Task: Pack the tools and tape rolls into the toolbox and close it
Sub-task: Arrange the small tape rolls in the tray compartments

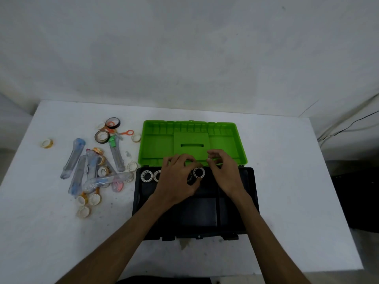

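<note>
Two tape rolls (151, 175) already stand on edge in the back-left slot of the black toolbox (196, 214), at the middle of the frame, and the left hand (178, 179) pinches a third white roll (199, 172) just right of them, with a darker roll partly hidden under its fingers. The right hand (223, 171) hovers over the back edge of the box, fingers loosely curled and holding nothing that I can see. Rolls set on edge could tip or roll along the slot once let go, and a careless release might knock the standing pair over. Most of the load is yet unpacked: a heap of tape rolls (90, 198), clear-handled tools (79, 173), a green-tipped cutter (115, 152) and orange scissors (121, 132) lies on the white table (287, 181) in the left of the frame. The long tools look awkward for the small tray pockets and could keep the green lid (192, 142), now lying open behind the box, from shutting. Both forearms cross the front of the box, blocking any reach into the nearer pockets.
</note>
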